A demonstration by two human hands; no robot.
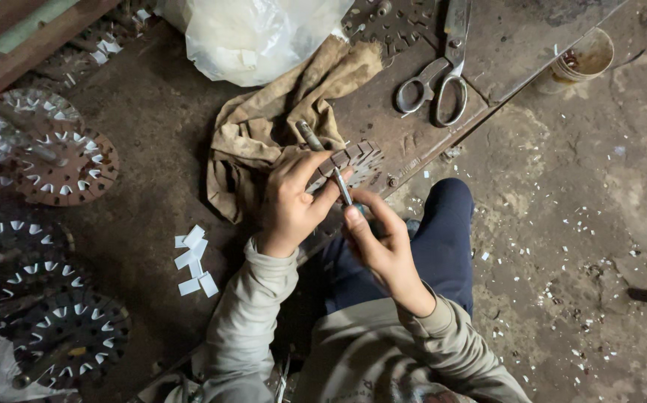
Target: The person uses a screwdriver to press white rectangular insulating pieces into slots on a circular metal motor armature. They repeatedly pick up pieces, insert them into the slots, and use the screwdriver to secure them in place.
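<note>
My left hand grips a round slotted metal core with white paper strips in its slots, holding it against the edge of the dark workbench. My right hand pinches a thin metal rod tool that angles up across the core, its far end lying over a tan rag. Both hands touch each other at the fingertips. My knee in dark blue trousers is just right of the hands.
Large scissors lie on the bench at the upper right, next to a white plastic bag. Several slotted rotor discs sit at the left. Small white paper slips lie on the bench. A small cup stands on the littered floor.
</note>
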